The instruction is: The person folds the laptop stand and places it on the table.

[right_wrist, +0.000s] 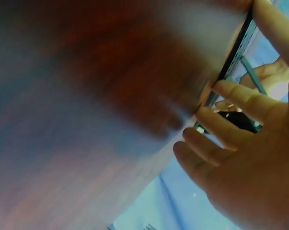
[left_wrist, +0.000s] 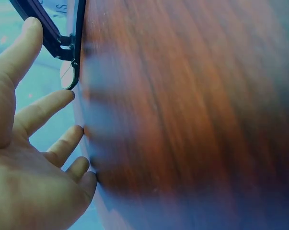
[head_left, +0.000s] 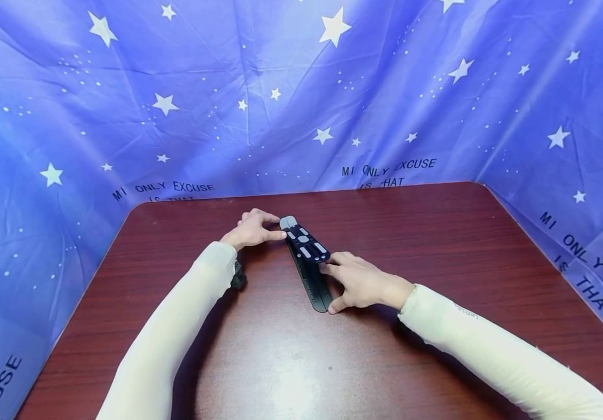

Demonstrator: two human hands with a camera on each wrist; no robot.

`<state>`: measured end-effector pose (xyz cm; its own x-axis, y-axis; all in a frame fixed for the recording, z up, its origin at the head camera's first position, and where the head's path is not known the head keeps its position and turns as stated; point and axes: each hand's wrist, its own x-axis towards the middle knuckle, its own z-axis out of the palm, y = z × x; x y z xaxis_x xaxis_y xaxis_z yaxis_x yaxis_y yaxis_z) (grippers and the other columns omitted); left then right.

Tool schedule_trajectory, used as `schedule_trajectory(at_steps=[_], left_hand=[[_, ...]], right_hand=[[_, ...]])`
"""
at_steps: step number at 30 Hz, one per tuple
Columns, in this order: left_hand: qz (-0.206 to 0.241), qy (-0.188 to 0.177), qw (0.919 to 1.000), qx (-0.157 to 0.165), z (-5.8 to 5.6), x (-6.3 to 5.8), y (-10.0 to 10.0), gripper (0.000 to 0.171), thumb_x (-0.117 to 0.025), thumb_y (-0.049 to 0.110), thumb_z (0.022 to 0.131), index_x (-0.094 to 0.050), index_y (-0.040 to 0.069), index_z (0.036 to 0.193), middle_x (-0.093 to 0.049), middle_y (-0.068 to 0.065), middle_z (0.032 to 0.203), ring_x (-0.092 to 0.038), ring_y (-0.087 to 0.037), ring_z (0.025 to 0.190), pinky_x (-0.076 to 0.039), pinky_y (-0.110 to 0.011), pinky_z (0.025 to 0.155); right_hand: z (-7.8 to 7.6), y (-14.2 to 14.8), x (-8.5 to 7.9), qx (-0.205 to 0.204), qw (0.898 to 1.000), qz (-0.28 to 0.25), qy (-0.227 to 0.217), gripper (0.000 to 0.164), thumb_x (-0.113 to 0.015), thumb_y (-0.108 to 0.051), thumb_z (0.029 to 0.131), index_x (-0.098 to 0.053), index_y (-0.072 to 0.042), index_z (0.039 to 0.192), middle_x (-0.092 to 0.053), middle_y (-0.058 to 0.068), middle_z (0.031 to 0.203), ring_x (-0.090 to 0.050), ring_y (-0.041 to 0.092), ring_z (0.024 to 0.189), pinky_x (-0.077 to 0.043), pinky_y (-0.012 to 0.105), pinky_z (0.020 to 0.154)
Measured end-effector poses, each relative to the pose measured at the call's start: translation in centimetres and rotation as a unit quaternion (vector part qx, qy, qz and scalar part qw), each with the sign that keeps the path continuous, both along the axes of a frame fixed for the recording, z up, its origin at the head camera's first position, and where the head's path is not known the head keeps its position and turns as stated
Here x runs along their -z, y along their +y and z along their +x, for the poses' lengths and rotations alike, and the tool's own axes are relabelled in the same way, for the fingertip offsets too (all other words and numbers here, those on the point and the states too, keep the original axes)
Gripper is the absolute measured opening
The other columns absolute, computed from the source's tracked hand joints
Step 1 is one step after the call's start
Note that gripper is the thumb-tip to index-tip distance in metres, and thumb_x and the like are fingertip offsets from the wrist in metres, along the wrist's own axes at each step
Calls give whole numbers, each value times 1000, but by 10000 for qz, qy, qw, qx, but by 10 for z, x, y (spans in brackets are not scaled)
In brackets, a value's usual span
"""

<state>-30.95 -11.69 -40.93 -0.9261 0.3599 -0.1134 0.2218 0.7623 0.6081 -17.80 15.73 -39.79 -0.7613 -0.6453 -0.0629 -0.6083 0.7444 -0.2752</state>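
Observation:
A black folding stand point(head_left: 321, 291) lies slantwise on the table, its long flat base marked along one edge. The hinged upper plate point(head_left: 301, 239), with several light grey pads, is raised at an angle over the base. At the far, rounded end, my left hand point(head_left: 253, 227) touches the stand; in the left wrist view the thumb point(left_wrist: 31, 36) rests against the raised plate and the index fingertip is by the hinge end. My right hand point(head_left: 361, 281) is spread along the right side, thumb at the base's near end, other fingertips touching the base edge point(right_wrist: 233, 52).
The dark red wooden table point(head_left: 411, 233) has rounded far corners. Blue star-patterned cloth point(head_left: 280, 70) hangs behind it and along both sides. A small black device point(head_left: 239, 276) sits under the left wrist.

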Motion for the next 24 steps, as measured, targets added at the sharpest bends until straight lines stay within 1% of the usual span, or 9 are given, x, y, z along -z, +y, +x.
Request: schedule_trajectory(at_steps=[3, 10, 14, 20, 24], left_hand=[[14, -8, 10000, 30, -3, 1, 2, 59, -72, 50, 80, -63, 17, 129, -42, -10, 139, -25, -33, 123, -21, -52, 101], [-6, -73, 9998, 196, -8, 2, 6, 56, -70, 47, 84, -61, 18, 131, -39, -8, 140, -25, -32, 124, -19, -52, 102], [-55, -205, 9993, 303, -11, 2, 6, 60, -70, 49, 82, -59, 21, 134, -37, -9, 141, -24, -33, 125, -20, -53, 104], [-29, -517, 9982, 302, -13, -2, 7, 63, -73, 50, 79, -56, 25, 136, -31, -7, 143, -21, -31, 127, -23, -54, 104], [-34, -526, 9980, 341, -13, -4, 8, 62, -73, 47, 81, -56, 25, 136, -30, -7, 144, -20, -31, 128, -22, -54, 104]], right_hand=[[3, -4, 0, 149, 9999, -7, 57, 83, -84, -49, 63, -58, -11, 132, -50, 6, 128, -44, 24, 120, -40, 40, 97], [9, -17, -2, 434, 9990, 94, -5, 83, -83, -50, 65, -57, -7, 131, -49, 9, 133, -42, 27, 124, -38, 42, 100], [13, -23, -1, 600, 9981, 141, 10, 84, -83, -51, 65, -57, -5, 131, -48, 11, 134, -41, 28, 126, -38, 42, 101], [17, -31, -3, 738, 9967, 330, 59, 81, -83, -52, 65, -59, -6, 127, -48, 12, 133, -42, 29, 124, -40, 43, 99], [18, -35, -3, 783, 9960, 399, 130, 78, -83, -53, 64, -61, -6, 122, -49, 12, 131, -44, 29, 123, -40, 42, 98]])
